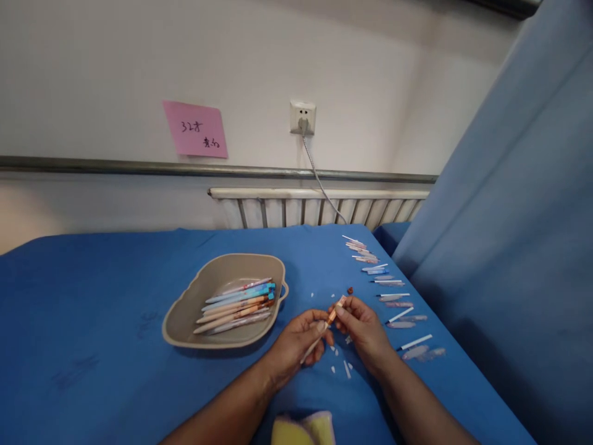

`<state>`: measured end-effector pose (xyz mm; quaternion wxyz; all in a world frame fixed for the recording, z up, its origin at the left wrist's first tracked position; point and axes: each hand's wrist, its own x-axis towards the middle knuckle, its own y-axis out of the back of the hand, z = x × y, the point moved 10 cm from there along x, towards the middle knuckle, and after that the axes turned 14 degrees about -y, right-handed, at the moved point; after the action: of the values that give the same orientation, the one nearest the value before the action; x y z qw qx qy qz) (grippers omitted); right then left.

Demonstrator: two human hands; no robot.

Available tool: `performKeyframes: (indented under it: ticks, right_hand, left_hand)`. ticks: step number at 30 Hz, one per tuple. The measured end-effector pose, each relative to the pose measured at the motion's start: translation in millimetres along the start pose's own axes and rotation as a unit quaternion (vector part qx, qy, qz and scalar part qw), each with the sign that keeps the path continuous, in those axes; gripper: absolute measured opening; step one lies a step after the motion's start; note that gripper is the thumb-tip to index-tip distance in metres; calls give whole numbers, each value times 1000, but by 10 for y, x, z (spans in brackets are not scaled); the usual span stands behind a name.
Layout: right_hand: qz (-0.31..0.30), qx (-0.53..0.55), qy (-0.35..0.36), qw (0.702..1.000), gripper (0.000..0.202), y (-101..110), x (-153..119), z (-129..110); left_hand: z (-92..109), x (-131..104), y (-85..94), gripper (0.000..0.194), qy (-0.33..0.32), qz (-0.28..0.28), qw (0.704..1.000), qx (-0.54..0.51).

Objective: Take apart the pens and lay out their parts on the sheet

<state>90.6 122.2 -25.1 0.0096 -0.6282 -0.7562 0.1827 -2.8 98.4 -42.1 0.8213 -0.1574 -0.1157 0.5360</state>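
Note:
Between both hands is a slim pen, pale at its lower left end and orange near the top. My left hand is closed around its lower part. The fingers of my right hand pinch the orange upper end. Small white bits lie scattered on the blue cloth below and around the hands. A small brown piece rests just beyond my right hand. Left of the hands, a beige basin holds several pens in orange, blue and whitish colours.
Along the right side of the blue-covered table lie groups of pen parts and white refills. A yellow cloth is at the near edge. A blue curtain hangs at right. A cord runs down from the wall socket.

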Motion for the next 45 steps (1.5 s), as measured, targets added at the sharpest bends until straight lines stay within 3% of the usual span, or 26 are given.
performKeyframes:
  ticks: [26, 34, 45]
  right_hand:
    - [-36, -34, 22, 999, 18, -66, -12, -46]
    - [-47, -19, 31, 998, 19, -108, -10, -54]
    - [49, 35, 40, 997, 20, 90, -60, -114]
  left_hand:
    - [-36, -19, 14, 26, 7, -5, 1000, -22]
    - [-38, -13, 55, 25, 20, 29, 999, -34]
    - [-31, -19, 71, 27, 43, 48, 998, -10]
